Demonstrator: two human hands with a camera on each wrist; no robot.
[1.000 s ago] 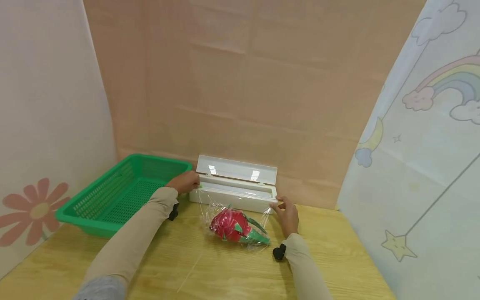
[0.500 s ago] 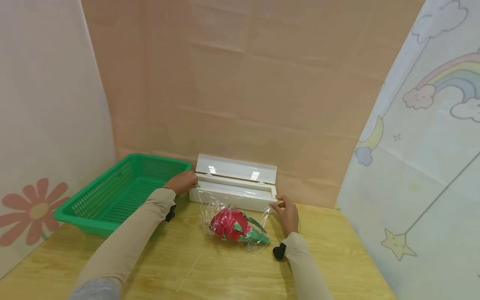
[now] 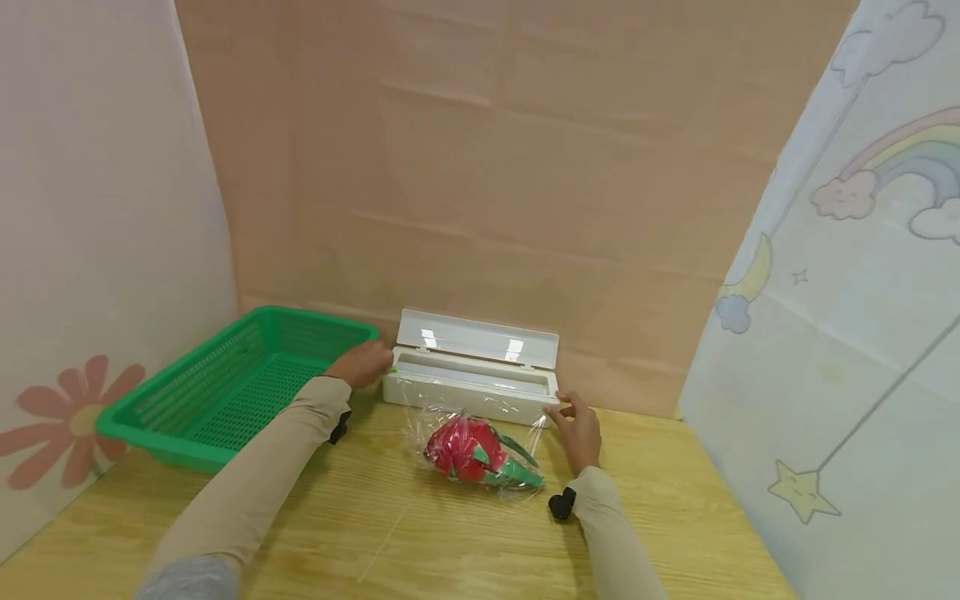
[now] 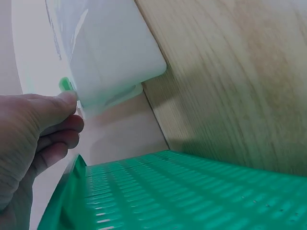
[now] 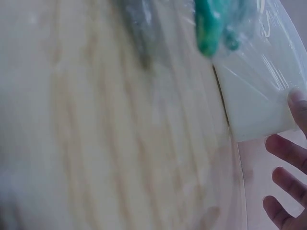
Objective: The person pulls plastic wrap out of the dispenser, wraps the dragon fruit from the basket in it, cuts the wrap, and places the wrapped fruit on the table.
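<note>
A white cling-film dispenser (image 3: 450, 392) sits on the wooden table with its lid (image 3: 480, 337) raised. My left hand (image 3: 363, 364) is at its left end, thumb and curled fingers (image 4: 53, 120) pinching the small green cutter slider (image 4: 66, 85). My right hand (image 3: 579, 429) is at the right end, its thumb touching the box corner (image 5: 254, 110) and its other fingers (image 5: 288, 153) spread loosely. Clear film (image 3: 427, 421) runs from the dispenser over a red dragon fruit with green leaves (image 3: 465, 450), which lies just in front of the box between my hands.
A green slotted basket (image 3: 315, 317) stands at the left, next to the dispenser, with nothing in it. Cloth walls close in the back and both sides. Bare wooden table (image 3: 450, 542) stretches toward me in front of the fruit.
The view has shifted slightly. Both hands stay at the dispenser's ends and the fruit has not moved.
</note>
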